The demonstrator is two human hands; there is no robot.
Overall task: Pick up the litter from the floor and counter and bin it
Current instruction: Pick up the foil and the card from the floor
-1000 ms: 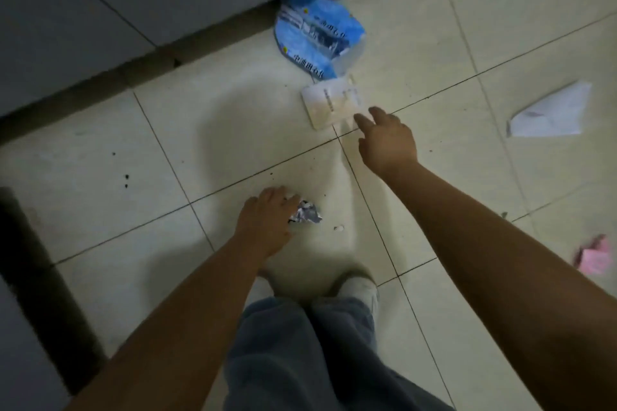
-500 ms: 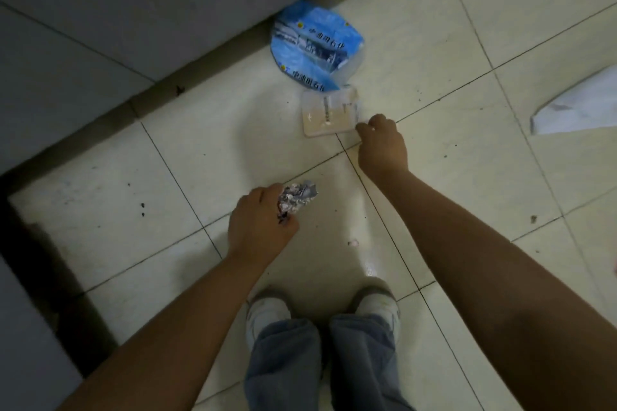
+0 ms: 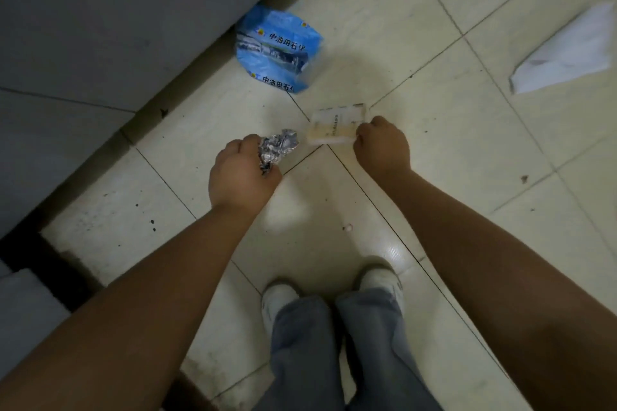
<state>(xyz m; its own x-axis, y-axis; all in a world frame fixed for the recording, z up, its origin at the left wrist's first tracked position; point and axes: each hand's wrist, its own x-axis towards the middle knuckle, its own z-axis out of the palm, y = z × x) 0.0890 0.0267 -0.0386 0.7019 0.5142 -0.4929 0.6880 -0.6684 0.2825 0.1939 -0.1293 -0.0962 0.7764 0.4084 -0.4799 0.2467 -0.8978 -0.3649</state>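
Observation:
My left hand [image 3: 245, 173] is closed around a crumpled ball of silver foil [image 3: 277, 148], held above the tiled floor. My right hand [image 3: 384, 145] pinches the right edge of a small cream card packet [image 3: 335, 125], lifted and tilted off the floor. A blue plastic wrapper [image 3: 275, 50] with white lettering lies on the floor beyond both hands, against the base of a grey cabinet. A folded white sheet of paper [image 3: 567, 50] lies on the tiles at the far right.
The grey cabinet front [image 3: 100, 27] runs diagonally along the left, with a dark gap [image 3: 40, 260] at its lower end. My feet in white shoes [image 3: 380, 280] and grey trousers stand below the hands. A small crumb [image 3: 348, 227] lies on the cream floor tiles.
My left hand took the foil ball off the floor and lifted it. My right hand closed on the cream packet and raised it from the tiles. The view shifted.

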